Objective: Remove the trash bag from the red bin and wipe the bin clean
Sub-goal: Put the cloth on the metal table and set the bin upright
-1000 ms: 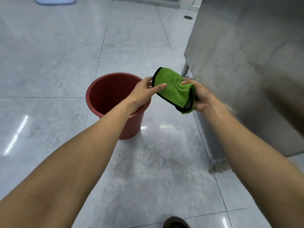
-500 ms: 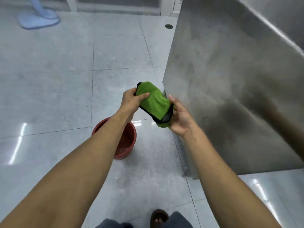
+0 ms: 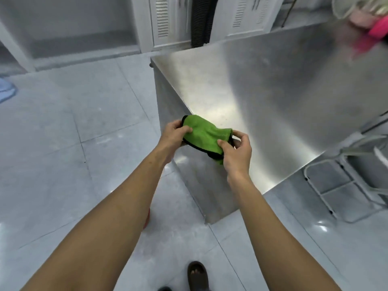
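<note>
Grey tiled floor fills the left and lower part of the view, stretching out below and behind the two-handed hold. Brushed stainless steel table comes next in bulk; its near corner edge sits directly under the grip, its flat top spreading away to the right and beyond the held cloth, its side panel dropping to the floor just below the hands. White louvred cabinets stand far beyond the grip along the back wall. A white wire rack sits on the floor well to the right of the hands, past the table's edge.

Both bare forearms reach forward from the bottom of the frame. The green cloth, folded and edged in black, is held between both hands above the table corner. The left hand is closed on the cloth's left end, thumb on top and fingers curled beneath. The right hand pinches the cloth's right end, thumb pressed on the green face, fingers wrapped behind the dark edge.

Of the red bin only a thin red sliver shows, low beneath the grip and almost wholly hidden behind the left forearm. A dark sandal shows on the floor far below the hands.
</note>
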The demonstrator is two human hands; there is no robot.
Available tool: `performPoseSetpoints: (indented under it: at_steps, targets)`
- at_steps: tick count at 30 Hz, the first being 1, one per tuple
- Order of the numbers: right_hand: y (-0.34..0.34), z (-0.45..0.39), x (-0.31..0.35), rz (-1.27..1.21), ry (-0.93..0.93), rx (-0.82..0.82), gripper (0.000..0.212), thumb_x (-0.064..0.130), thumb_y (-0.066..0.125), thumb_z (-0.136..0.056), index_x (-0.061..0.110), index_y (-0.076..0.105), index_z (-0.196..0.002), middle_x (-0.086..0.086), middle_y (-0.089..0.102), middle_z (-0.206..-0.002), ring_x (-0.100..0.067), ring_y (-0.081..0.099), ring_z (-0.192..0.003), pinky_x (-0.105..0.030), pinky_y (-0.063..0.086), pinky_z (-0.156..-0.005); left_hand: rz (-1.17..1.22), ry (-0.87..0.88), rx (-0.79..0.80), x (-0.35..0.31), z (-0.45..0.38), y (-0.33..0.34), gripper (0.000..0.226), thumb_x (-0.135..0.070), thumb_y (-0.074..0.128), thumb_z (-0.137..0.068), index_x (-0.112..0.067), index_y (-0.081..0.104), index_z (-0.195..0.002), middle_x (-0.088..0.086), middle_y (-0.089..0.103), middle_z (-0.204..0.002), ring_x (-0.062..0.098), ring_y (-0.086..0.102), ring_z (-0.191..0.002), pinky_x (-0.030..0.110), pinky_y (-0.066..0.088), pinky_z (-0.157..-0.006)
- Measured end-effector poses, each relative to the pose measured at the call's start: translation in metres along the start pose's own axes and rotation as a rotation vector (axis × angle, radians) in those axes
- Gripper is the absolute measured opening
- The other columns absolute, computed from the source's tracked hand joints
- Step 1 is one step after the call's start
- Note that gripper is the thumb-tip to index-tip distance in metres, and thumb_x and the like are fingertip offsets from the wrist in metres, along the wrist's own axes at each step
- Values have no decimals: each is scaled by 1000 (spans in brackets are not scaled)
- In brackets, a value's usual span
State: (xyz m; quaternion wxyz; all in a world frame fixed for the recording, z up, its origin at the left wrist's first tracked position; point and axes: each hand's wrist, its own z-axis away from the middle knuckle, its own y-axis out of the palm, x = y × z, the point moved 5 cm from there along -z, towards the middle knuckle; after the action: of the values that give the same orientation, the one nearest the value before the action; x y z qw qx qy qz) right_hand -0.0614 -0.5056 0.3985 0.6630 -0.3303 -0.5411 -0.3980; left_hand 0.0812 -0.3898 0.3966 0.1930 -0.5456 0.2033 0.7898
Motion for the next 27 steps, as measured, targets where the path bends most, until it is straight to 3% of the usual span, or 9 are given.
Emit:
performPoseSetpoints:
  at_steps: [4, 8, 11, 14, 17, 20, 27]
  targets:
    - [-66, -27, 13, 147, 55, -111, 29, 6, 69, -84, 23, 57, -103, -5, 71, -97, -29, 70, -93, -44, 59, -79, -109, -4, 117, -12, 1, 72, 36, 9, 54, -90, 6, 56, -126, 15, 61, -110, 25, 59, -97, 34, 55, -80]
    - [-110, -43, 4, 282, 59, -165, 36, 12, 72, -85, 25, 56, -113, -3, 69, -102, -17, 67, -80, -25, 50, -56, -307, 56, 157, 1, -6, 114, 37, 6, 59, -88, 2, 59, -126, 17, 64, -114, 24, 59, -97, 40, 53, -89]
    - [-127, -50, -4, 482, 19, -170, 40, 15, 70, -86, 27, 53, -120, 1, 65, -106, -5, 60, -73, -22, 46, -56, -489, 99, 177, 16, -16, 131, 43, 1, 62, -87, -7, 58, -130, 11, 63, -125, 25, 61, -107, 41, 50, -98]
    - [-133, -53, -9, 726, -74, -117, 42, 16, 67, -88, 26, 52, -126, 2, 60, -120, -14, 60, -93, -32, 51, -82, -726, 189, 190, 31, -24, 140, 64, -4, 61, -89, -12, 37, -147, 9, 44, -145, 26, 49, -128, 37, 40, -110]
    - [-131, -50, -6, 961, -317, -61, 47, 18, 63, -90, 22, 52, -136, 4, 51, -140, -19, 44, -126, -35, 38, -103, -1040, 450, 196, 37, -23, 145, 69, -17, 58, -93, -16, 24, -152, 4, 26, -157, 24, 30, -141, 36, 29, -116]
    - [-125, -41, -9, 1070, -474, 21, 45, 21, 55, -96, 19, 51, -140, 4, 47, -148, -22, 35, -139, -40, 33, -108, -1285, 611, 346, 49, -19, 150, 56, -28, 42, -101, -20, 22, -153, -3, 17, -162, 20, 14, -150, 40, 17, -121]
    - [-130, -38, -32, 1155, -407, 128, 45, 31, 38, -104, 21, 42, -148, 6, 39, -154, -21, 25, -147, -40, 23, -115, -1413, 596, 434, 69, -23, 146, 50, -35, 25, -105, -24, 20, -153, -7, 13, -162, 14, 3, -151, 37, 7, -121]
